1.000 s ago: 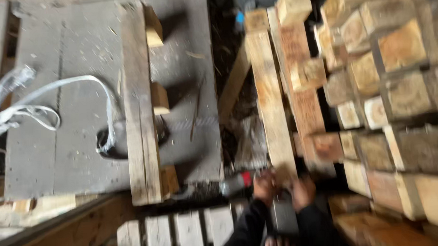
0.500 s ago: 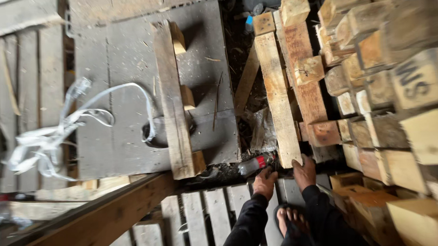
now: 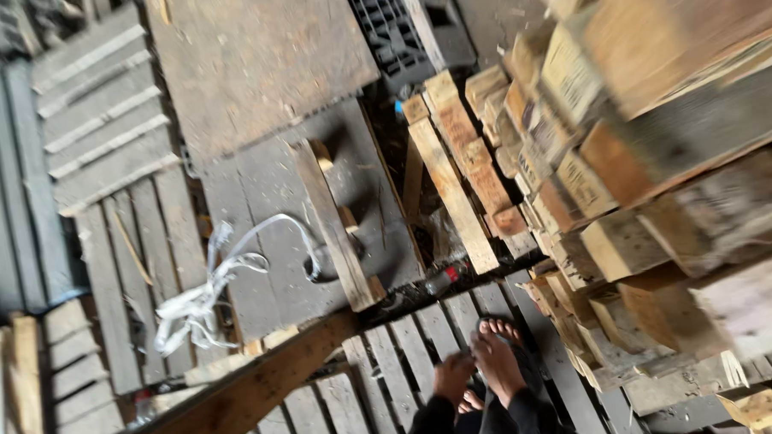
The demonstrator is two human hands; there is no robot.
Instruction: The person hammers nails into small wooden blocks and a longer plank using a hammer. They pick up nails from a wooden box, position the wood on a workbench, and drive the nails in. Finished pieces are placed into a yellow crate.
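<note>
My right hand point(image 3: 499, 360) lies flat on the grey slats of a wooden pallet point(image 3: 412, 353), fingers spread and pointing away from me, with nothing in it. My left hand point(image 3: 451, 379) rests just beside it on the same slats; its fingers are blurred and look curled. Both sleeves are dark. Toes of a bare foot point(image 3: 470, 402) show between the wrists. A small bottle with a red part point(image 3: 444, 280) lies in the gap ahead of the hands, apart from them.
A tall stack of wooden pallets point(image 3: 624, 174) fills the right side. Ahead lies a grey pallet point(image 3: 257, 213) with a pale plank point(image 3: 335, 227) across it and a tangled white strap point(image 3: 205, 292). A brown beam point(image 3: 238, 393) runs diagonally at lower left. A black plastic crate point(image 3: 405, 24) sits at the top.
The view has swung up and left. Both hands, which reached toward the bottle at the pallet stack's foot, are now drawn back onto the slats.
</note>
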